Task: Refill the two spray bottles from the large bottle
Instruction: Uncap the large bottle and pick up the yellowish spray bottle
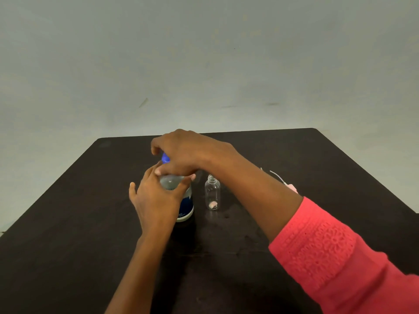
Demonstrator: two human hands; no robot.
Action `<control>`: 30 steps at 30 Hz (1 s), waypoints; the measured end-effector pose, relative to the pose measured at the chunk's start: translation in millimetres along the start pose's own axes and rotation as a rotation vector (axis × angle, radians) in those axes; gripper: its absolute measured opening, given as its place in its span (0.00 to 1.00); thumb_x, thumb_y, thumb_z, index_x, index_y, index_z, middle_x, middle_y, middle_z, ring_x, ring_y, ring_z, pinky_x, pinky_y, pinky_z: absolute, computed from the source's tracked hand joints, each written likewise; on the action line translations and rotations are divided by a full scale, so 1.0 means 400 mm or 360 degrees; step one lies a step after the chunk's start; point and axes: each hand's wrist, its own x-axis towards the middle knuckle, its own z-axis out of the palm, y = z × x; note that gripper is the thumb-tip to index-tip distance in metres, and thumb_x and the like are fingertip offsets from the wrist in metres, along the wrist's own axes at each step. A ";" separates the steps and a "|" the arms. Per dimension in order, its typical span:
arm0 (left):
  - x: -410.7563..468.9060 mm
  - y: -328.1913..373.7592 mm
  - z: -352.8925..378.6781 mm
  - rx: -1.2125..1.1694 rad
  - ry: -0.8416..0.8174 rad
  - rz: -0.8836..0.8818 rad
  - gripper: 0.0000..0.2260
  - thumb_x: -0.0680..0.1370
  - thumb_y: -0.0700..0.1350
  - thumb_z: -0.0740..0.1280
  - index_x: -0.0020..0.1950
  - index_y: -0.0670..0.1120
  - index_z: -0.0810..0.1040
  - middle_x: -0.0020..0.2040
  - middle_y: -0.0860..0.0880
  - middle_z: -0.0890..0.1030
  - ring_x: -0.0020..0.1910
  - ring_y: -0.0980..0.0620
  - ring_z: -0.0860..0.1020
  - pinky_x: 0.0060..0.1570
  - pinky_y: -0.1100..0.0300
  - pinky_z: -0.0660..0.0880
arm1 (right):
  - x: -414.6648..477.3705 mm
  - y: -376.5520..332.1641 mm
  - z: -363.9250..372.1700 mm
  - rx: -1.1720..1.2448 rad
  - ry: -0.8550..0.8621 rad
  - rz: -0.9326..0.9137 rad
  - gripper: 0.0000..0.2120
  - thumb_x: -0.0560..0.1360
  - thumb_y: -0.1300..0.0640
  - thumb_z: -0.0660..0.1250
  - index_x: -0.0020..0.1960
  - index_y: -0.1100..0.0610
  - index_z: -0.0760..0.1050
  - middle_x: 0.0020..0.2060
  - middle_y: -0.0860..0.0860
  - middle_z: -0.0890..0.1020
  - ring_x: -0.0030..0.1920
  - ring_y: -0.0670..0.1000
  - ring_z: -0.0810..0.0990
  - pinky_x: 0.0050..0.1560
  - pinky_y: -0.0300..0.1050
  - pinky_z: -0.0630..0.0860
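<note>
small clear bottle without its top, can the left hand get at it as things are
Probably not right away: the left hand holds the large bottle, which stands between it and the small bottle. The right hand grips the blue cap, its forearm passing just beside the small bottle.

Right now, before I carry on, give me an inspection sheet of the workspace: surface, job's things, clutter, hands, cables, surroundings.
Surface: dark table, faint smudges near the middle.
Job's things: large bottle upright, blue cap at its top; one small bottle upright to its right, neck open; a spray top with a white tube lies behind the right forearm. Second small bottle not seen.
Clutter: nothing seen.
Hands: left hand grips the large bottle's shoulder; right hand has its fingers curled round the blue cap.
Cables: nothing seen.
Surroundings: plain grey wall.
</note>
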 end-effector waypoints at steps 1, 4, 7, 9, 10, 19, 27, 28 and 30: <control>-0.001 0.000 0.000 -0.0011 -0.0002 0.0005 0.24 0.66 0.61 0.71 0.55 0.49 0.76 0.52 0.50 0.81 0.55 0.49 0.77 0.68 0.40 0.60 | -0.001 -0.001 0.003 -0.0040 0.0048 0.0037 0.15 0.76 0.45 0.63 0.55 0.55 0.71 0.46 0.49 0.77 0.46 0.50 0.75 0.44 0.43 0.71; -0.001 -0.001 0.001 0.0008 -0.0019 0.0024 0.24 0.65 0.61 0.69 0.56 0.49 0.76 0.53 0.51 0.81 0.56 0.50 0.77 0.71 0.41 0.56 | -0.001 0.000 0.017 -0.0133 0.0220 0.0101 0.15 0.77 0.42 0.61 0.47 0.55 0.69 0.34 0.48 0.71 0.40 0.50 0.73 0.40 0.43 0.68; 0.002 -0.003 0.002 0.0049 -0.0003 0.0013 0.25 0.67 0.60 0.71 0.59 0.48 0.76 0.57 0.49 0.80 0.58 0.49 0.77 0.71 0.41 0.55 | 0.007 -0.001 0.018 -0.0143 0.0203 0.0035 0.08 0.76 0.51 0.65 0.51 0.55 0.74 0.42 0.50 0.78 0.43 0.50 0.76 0.41 0.42 0.72; 0.003 -0.004 0.003 0.0062 0.0005 0.0013 0.26 0.68 0.58 0.73 0.61 0.47 0.75 0.59 0.48 0.80 0.59 0.48 0.76 0.71 0.41 0.56 | 0.007 -0.002 0.013 -0.0084 0.0086 -0.0017 0.09 0.75 0.58 0.66 0.55 0.54 0.74 0.49 0.50 0.79 0.47 0.50 0.77 0.43 0.41 0.72; 0.003 -0.005 0.005 0.0064 0.0009 0.0014 0.26 0.68 0.57 0.73 0.61 0.47 0.75 0.59 0.48 0.80 0.59 0.48 0.76 0.71 0.41 0.56 | 0.005 -0.004 0.010 -0.0021 0.0032 -0.0029 0.12 0.74 0.60 0.66 0.57 0.54 0.73 0.51 0.50 0.78 0.49 0.50 0.77 0.43 0.40 0.72; 0.000 -0.008 0.006 0.0012 0.0040 0.0017 0.22 0.67 0.57 0.73 0.56 0.49 0.76 0.54 0.49 0.81 0.55 0.49 0.76 0.66 0.38 0.63 | 0.007 0.012 0.027 -0.0007 0.0127 0.0071 0.12 0.77 0.48 0.63 0.54 0.56 0.73 0.48 0.52 0.79 0.45 0.51 0.77 0.45 0.43 0.74; -0.004 -0.003 0.002 0.0040 0.0032 0.0034 0.29 0.67 0.61 0.73 0.63 0.50 0.74 0.60 0.50 0.79 0.60 0.50 0.74 0.70 0.41 0.57 | -0.030 0.036 -0.050 0.0373 0.0203 -0.0107 0.12 0.73 0.63 0.65 0.54 0.52 0.76 0.49 0.46 0.75 0.47 0.46 0.73 0.38 0.29 0.67; -0.005 -0.004 0.002 0.0036 0.0033 0.0030 0.29 0.67 0.61 0.73 0.64 0.51 0.74 0.60 0.50 0.78 0.61 0.50 0.74 0.71 0.41 0.56 | -0.041 0.045 -0.062 0.0463 0.0263 -0.0102 0.11 0.73 0.62 0.66 0.54 0.52 0.77 0.48 0.46 0.74 0.47 0.45 0.73 0.39 0.29 0.68; -0.006 -0.005 0.001 0.0029 0.0034 0.0034 0.29 0.67 0.61 0.73 0.64 0.51 0.74 0.61 0.51 0.78 0.61 0.51 0.74 0.72 0.42 0.54 | -0.063 0.071 -0.080 0.0639 0.0426 -0.0054 0.10 0.72 0.60 0.68 0.53 0.52 0.77 0.48 0.47 0.77 0.48 0.46 0.76 0.45 0.35 0.73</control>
